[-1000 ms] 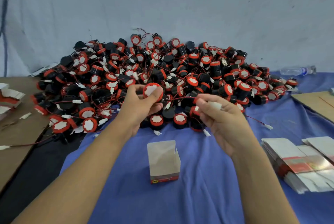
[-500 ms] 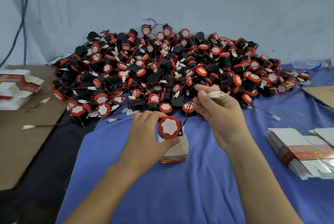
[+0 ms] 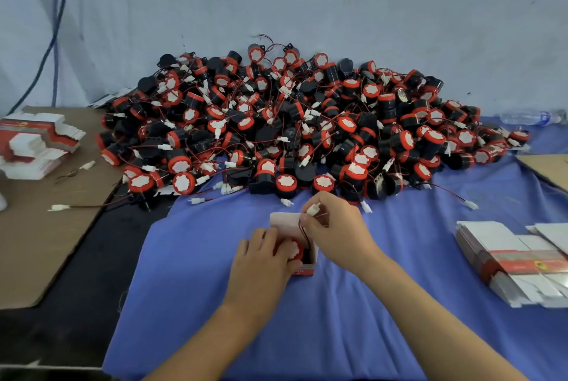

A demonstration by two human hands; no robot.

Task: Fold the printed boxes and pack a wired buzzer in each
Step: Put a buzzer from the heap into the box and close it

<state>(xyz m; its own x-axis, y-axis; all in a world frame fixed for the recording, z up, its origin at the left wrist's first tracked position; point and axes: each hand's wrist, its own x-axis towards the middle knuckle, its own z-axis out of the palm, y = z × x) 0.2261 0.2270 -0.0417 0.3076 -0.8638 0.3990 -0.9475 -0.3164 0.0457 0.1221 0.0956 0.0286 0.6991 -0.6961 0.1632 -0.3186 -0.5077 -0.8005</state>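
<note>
A small open printed box point(image 3: 284, 220) stands on the blue cloth in front of me. My left hand point(image 3: 264, 260) grips a red-and-black buzzer point(image 3: 295, 250) and holds it in the box's mouth. My right hand point(image 3: 335, 231) pinches the buzzer's white connector point(image 3: 313, 209) and its red and black wire just above the box. A large heap of wired buzzers point(image 3: 292, 128) lies behind the box against the wall.
Flat unfolded boxes are stacked at the right point(image 3: 516, 264) and on the brown cardboard sheet at the left point(image 3: 33, 144). A plastic bottle point(image 3: 531, 117) lies at the far right. Loose connectors and wires trail onto the blue cloth point(image 3: 368, 319).
My left hand brought the buzzer down from above the heap into the box. My right hand followed down with the connector and wire. The view tilted up.
</note>
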